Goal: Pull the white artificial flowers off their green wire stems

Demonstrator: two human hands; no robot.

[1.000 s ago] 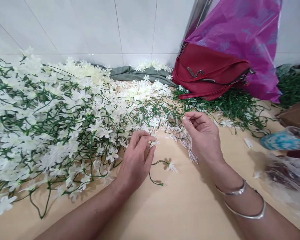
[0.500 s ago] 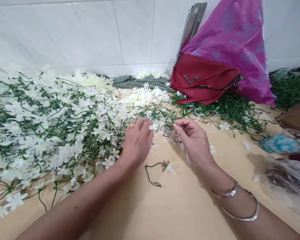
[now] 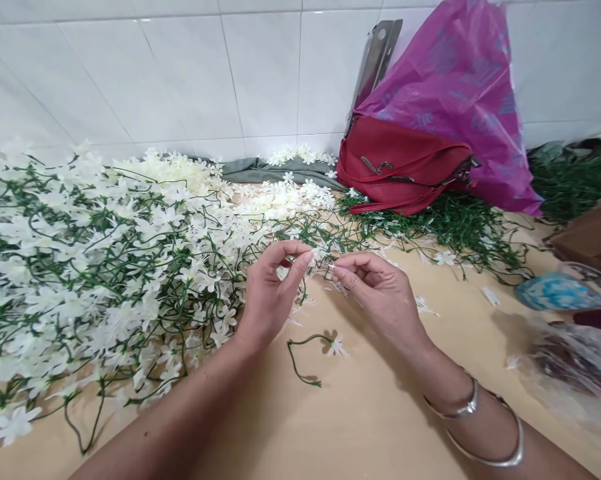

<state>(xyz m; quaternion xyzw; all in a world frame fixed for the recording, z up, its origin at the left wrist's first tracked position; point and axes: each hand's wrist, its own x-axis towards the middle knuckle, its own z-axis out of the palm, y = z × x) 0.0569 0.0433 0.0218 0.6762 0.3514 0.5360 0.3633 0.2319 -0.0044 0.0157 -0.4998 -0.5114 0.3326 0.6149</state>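
Near the middle of the view, my left hand (image 3: 275, 287) pinches a small white flower (image 3: 314, 257) between thumb and forefinger. Facing it across a small gap, my right hand (image 3: 380, 290) has its thumb and forefinger closed on a tiny white piece (image 3: 332, 267). Below both hands, a green stem (image 3: 294, 360) with a white stamen tuft (image 3: 337, 347) at its end lies on the tan surface (image 3: 380, 420). A large heap of white flowers with green stems (image 3: 130, 267) fills the left side, beside my left hand.
A red handbag (image 3: 405, 160) rests on green stems (image 3: 450, 220) before a purple bag (image 3: 460, 87). White blossoms (image 3: 285, 200) lie by the tiled wall (image 3: 265, 73). At right are a brown box (image 3: 590, 230), a blue-and-white item (image 3: 555, 291) and a clear plastic bag (image 3: 575, 367).
My left hand has turned, showing its thumb and a flower pinched at its fingertips. My right hand has moved slightly left, closer to it. The whole view has shifted a little.
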